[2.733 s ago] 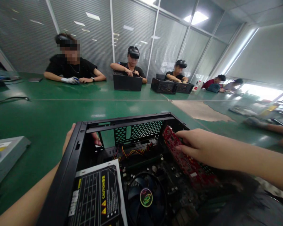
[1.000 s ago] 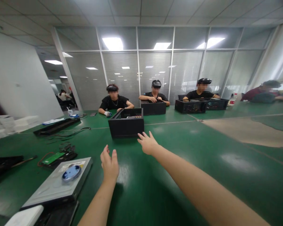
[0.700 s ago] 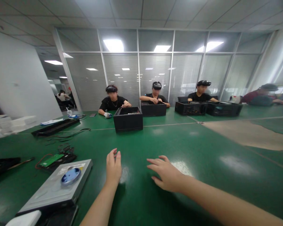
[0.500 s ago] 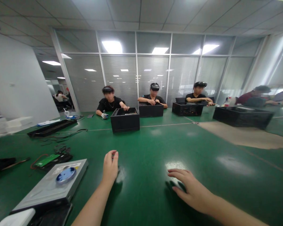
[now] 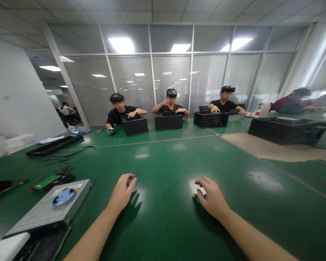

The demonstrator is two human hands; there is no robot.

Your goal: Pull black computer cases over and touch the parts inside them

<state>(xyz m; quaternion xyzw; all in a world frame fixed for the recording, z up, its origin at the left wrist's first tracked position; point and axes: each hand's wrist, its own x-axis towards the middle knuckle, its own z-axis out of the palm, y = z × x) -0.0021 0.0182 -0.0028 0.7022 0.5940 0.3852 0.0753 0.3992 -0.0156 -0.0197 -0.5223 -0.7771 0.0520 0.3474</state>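
Observation:
My left hand [image 5: 122,193] hovers over the green table [image 5: 163,217], fingers slightly curled and thumb apart, with nothing in it. Across from it, my right hand [image 5: 212,198] is likewise empty, its fingers bent and spread from the thumb. Both cast shadows on the glossy surface. Nearest to my left hand is a silver metal box like a disc drive [image 5: 43,210], with a blue round disc [image 5: 64,197] lying on top. Behind that box sits a green circuit board [image 5: 46,182] among dark parts and wires.
Three people work across the table at black cases [image 5: 136,127]. A larger black case [image 5: 285,132] rests on a brown sheet [image 5: 239,143] at the right. A long black panel [image 5: 54,146] and a cable [image 5: 81,148] lie far left; a white object [image 5: 9,246] is near left.
The left co-worker's black case has moved back, closer to that person. My right hand's fingers are more bent, and my left hand's thumb and fingers stand wider apart. The view has shifted slightly.

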